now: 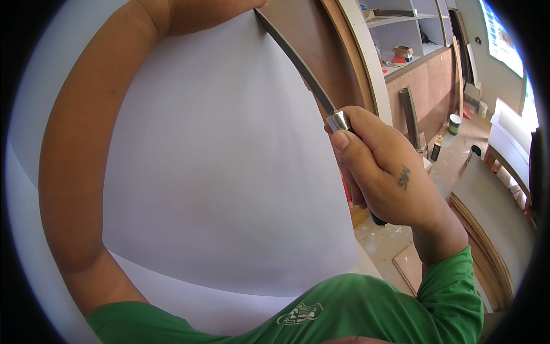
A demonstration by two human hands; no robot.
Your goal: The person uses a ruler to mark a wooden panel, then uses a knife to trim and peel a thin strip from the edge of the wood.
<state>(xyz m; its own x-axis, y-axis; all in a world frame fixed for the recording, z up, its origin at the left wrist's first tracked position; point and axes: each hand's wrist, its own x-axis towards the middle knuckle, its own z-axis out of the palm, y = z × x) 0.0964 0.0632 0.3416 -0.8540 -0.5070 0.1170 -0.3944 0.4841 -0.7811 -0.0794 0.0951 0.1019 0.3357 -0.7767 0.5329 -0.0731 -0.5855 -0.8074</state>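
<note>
The file [297,58] lies along the upper right edge of the white panel [229,160], its long axis slanting. The narrow tip points up and left, away from the person, and the handle end comes down and right, toward the person. The right hand [378,163] is clenched around the handle, thumb pressed near the shiny collar, just right of the white panel. Most of the handle is hidden in that fist; only a black end shows below it. The left hand [200,14] is over the top of the white panel, with its fingers close to the file's tip. The upper edge of the view cuts it off, so I cannot tell whether it grips the tip or only rests there.

Just behind the white panel's right edge stands a brown board [303,34], partly covered by the blade. Something red beside that edge is mostly hidden behind the right hand and hard to make out. Farther right of the white panel are shelves [394,20] with a small cardboard box [403,53], and a green can [454,124] on the floor [385,243].
</note>
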